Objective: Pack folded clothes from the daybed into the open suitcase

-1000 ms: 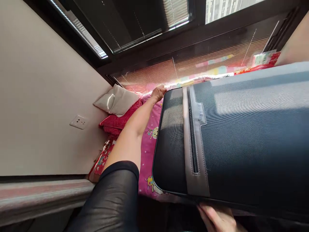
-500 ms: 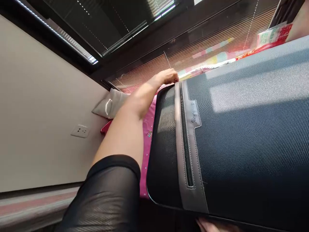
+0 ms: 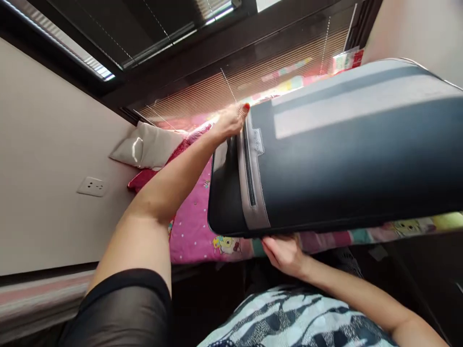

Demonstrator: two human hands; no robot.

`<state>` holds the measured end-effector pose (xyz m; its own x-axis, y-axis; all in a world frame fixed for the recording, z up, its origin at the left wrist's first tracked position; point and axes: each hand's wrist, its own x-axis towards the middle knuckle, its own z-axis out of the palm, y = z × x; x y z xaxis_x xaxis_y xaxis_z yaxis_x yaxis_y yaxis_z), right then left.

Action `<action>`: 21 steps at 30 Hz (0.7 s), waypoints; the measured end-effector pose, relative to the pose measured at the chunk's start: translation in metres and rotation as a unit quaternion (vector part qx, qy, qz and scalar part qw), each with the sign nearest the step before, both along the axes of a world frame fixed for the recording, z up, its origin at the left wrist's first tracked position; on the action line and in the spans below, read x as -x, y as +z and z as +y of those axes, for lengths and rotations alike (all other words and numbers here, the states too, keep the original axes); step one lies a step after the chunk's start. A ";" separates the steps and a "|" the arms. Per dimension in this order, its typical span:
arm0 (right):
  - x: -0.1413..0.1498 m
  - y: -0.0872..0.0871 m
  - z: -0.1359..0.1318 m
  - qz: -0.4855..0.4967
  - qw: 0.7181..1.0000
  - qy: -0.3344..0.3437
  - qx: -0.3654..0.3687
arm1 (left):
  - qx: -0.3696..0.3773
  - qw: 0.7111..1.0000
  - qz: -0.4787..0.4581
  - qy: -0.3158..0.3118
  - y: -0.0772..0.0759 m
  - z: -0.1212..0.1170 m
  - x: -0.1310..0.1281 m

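A large dark blue fabric suitcase (image 3: 343, 144) lies tilted in front of me. Across its left part runs a grey strip with a zip (image 3: 249, 176) and a small label tab. My left hand (image 3: 231, 120) is closed on the far left edge of the case, its thumb on top and its other fingers hidden behind. At the near edge, my right hand (image 3: 284, 253) holds the case from below, with the fingertips out of sight under it.
Beneath the case is a pink, patterned bed cover (image 3: 190, 217). A pale cushion (image 3: 144, 144) rests against the left wall, near a wall socket (image 3: 91, 186). A dark-framed window with blinds (image 3: 202, 91) runs along the far side. A red and white packet (image 3: 347, 60) lies at the far right.
The suitcase now appears smaller and farther from me, with more of its right end showing. My right hand and forearm have come into fuller view, while both hands stay on the case.
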<state>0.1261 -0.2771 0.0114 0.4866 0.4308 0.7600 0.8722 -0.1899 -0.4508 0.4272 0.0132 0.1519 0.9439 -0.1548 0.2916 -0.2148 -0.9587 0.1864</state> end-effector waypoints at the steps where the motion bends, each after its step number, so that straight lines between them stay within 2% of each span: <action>1: 0.002 0.000 0.001 -0.010 1.000 -0.017 0.005 | -0.010 1.000 0.006 0.000 -0.002 -0.017 0.029; 4: 0.007 -0.004 0.000 -0.043 0.996 -0.074 0.031 | -0.050 0.997 0.061 0.022 -0.010 -0.071 0.117; 7: 0.008 -0.008 -0.009 -0.040 0.988 -0.121 0.091 | -0.072 0.990 0.109 0.045 -0.017 -0.107 0.174; 9: 0.007 -0.009 -0.020 -0.017 0.982 -0.145 0.118 | -0.070 0.987 0.127 0.062 -0.019 -0.119 0.188; 16: -0.004 -0.013 -0.082 0.033 0.960 -0.254 0.113 | -0.064 0.985 0.134 0.084 -0.010 -0.133 0.187; 21: -0.018 -0.014 -0.131 0.064 0.932 -0.331 0.132 | -0.106 0.984 0.112 0.086 -0.005 -0.164 0.212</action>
